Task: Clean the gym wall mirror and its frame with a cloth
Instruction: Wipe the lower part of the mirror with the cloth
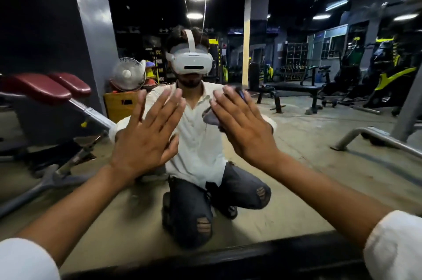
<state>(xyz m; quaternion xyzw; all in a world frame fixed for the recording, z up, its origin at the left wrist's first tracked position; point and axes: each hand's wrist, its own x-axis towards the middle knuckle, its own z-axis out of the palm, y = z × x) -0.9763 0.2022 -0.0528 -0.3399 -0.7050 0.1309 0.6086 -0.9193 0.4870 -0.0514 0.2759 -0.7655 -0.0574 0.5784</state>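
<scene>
The cloth (211, 117), a grey-blue rag, is bunched under the right hand (244, 129) and pressed against the wall mirror (296, 154) at about chest height of the kneeling reflection. Only its crumpled edges show, past the fingertips and beside the palm. The right hand lies open on it, fingers straight and spread, pushing flat instead of gripping. The left hand (146, 140) is open too, fingers straight and fanned. It holds nothing and looks to be braced flat on the glass just beside the cloth, though the actual contact is hard to confirm.

The step in hand appears to be wiping the glass, in the middle of the lower part of the pane. The dark frame (228, 254) runs along the bottom edge, well below both hands, and nothing touches it. That part of the job looks not yet reached.

The next move calls for even pressure through the flat palm, so the rag slides without folding out from under the fingers. The strokes should overlap and work outward or down toward the frame, and the left hand must come off any patch to be wiped, since a bare palm may smear it.

Both white sleeves (397, 245) are pushed back. The glass reflects an incline bench with red pads (41, 88), a pedestal fan (129, 74), a yellow crate (121, 104) and a flat bench (294, 88).
</scene>
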